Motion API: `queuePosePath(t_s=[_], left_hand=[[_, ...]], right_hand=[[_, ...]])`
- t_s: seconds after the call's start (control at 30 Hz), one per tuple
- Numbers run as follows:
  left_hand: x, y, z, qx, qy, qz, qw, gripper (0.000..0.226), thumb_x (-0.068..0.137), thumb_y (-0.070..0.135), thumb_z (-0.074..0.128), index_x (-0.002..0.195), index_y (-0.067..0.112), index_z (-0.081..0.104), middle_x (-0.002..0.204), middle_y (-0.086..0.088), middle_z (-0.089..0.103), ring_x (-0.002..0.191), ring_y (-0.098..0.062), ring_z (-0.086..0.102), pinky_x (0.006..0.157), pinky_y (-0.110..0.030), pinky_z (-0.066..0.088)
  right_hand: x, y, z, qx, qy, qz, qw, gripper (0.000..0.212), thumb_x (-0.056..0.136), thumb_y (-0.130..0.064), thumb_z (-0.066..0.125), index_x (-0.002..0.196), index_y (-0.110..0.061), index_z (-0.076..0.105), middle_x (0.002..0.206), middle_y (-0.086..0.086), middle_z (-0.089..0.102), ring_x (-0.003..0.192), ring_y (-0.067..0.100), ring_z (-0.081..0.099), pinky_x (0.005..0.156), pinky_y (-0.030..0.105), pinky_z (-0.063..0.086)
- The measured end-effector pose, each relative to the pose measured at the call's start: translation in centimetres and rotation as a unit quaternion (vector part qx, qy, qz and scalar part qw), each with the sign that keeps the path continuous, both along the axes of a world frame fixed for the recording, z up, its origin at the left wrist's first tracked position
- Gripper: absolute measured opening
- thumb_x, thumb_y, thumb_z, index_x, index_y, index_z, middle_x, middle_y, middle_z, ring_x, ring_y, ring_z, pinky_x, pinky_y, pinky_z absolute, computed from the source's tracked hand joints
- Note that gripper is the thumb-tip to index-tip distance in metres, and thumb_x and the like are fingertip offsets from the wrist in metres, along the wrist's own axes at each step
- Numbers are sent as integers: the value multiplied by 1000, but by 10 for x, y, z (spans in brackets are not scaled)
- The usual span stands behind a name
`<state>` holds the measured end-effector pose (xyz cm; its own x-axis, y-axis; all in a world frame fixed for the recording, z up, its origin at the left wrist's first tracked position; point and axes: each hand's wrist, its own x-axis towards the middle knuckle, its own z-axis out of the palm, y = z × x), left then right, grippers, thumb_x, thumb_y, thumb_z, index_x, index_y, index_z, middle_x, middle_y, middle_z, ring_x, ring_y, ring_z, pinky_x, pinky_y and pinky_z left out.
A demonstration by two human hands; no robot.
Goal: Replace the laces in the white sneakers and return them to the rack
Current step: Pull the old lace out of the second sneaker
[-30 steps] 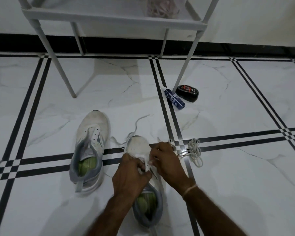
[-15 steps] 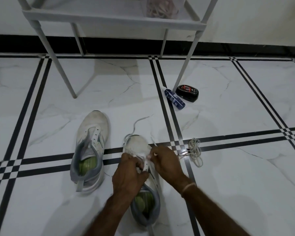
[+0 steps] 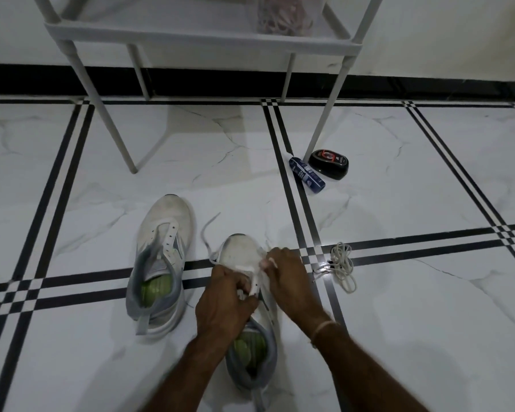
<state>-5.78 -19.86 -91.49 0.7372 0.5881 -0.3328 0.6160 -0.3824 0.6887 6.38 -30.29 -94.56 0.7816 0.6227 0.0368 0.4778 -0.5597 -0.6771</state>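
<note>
The white floor (image 3: 428,337) with black lines fills most of the picture. The white rack (image 3: 191,34) stands along the top, with no shoes on the shelf that shows.

Two white sneakers lie in the lower middle, side by side and apart, both pointing their toes up the frame toward the rack. The left sneaker (image 3: 164,233) has bare holes and no lace. The right sneaker (image 3: 240,251) is the one being worked on.

The left hand (image 3: 223,307) sits over the middle of this shoe, fingers curled, pinching the lace (image 3: 254,285). The right hand (image 3: 289,278) is just beside the toe on the right, fingers bent and pinching what looks like the same lace (the fingertips are too blurry to be sure).

The shoe runs long-ways between the two hands, so I think the next pull goes sideways across it. The loose lace end trails to the upper left of the toe, nearer the left hand.

A coiled lace (image 3: 344,263) waits to the right, nearer the right hand. A blue tube (image 3: 306,172) and a black tin (image 3: 328,164) lie by a rack leg.
</note>
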Motion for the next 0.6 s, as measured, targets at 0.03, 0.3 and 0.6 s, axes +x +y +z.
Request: queuePosePath(t_s=[0.03, 0.3, 0.6], left_hand=[[-1, 1, 1, -3, 0, 1, 1000, 21, 80, 29, 81, 84, 31, 60, 106, 14, 44, 89, -6, 53, 69, -22, 35], [-8, 19, -6, -5, -10, 40, 999, 24, 77, 27, 83, 80, 30, 60, 101, 9, 47, 89, -11, 58, 76, -28, 46], [-1, 6, -1, -3, -23, 9, 1000, 32, 78, 27, 82, 73, 38, 52, 101, 15, 47, 87, -4, 53, 72, -24, 39]], right_hand=[[2, -2, 11, 91, 119, -87, 985, 30, 108, -31, 42, 88, -17, 61, 85, 1, 65, 81, 15, 60, 74, 38, 45], [1, 5, 24, 122, 166, 4, 978, 24, 103, -43, 51, 97, -20, 54, 76, -14, 63, 69, 2, 58, 66, 24, 45], [7, -3, 26, 219, 294, -164, 916, 38, 107, -35, 46, 96, -2, 63, 91, 10, 68, 90, 23, 65, 82, 43, 51]])
